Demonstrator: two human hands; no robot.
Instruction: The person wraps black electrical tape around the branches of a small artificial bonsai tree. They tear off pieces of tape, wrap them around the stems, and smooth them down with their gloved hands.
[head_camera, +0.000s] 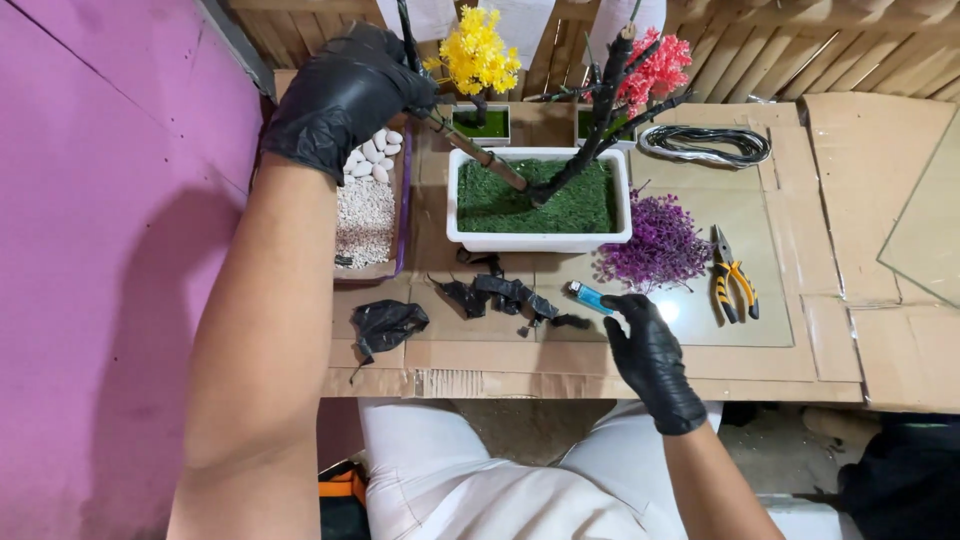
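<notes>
The cardboard-covered table (830, 350) runs across the middle of the room, set against a slatted wooden wall (800, 50), with a purple wall (100, 200) close on the left. A sheet of glass (760, 230) lies flat on the cardboard. On it sits the white rectangular planter (540, 238), filled with green moss, and a dark bare trunk (590, 140) leans up out of the moss towards the back. The left hand (340, 95), in a black glove, has its fingers wrapped tight around a brown stick (480, 155) whose lower end goes into the moss just beside the trunk's base. The right hand (650, 350), also gloved, has its fingertips closing on a blue lighter (588, 296) lying near the table's front edge; I cannot tell whether it is lifted yet. To my eye the stick wants holding steady and low, so the trunk does not tip. Behind stand 2 small pots, 1 with yellow blossom (478, 55), 1 with pink blossom (655, 65). Nearby: a tray of white pebbles (365, 215), a coil of wire (705, 143), purple sprigs (655, 245), pliers (732, 285), black scraps (500, 295)
</notes>
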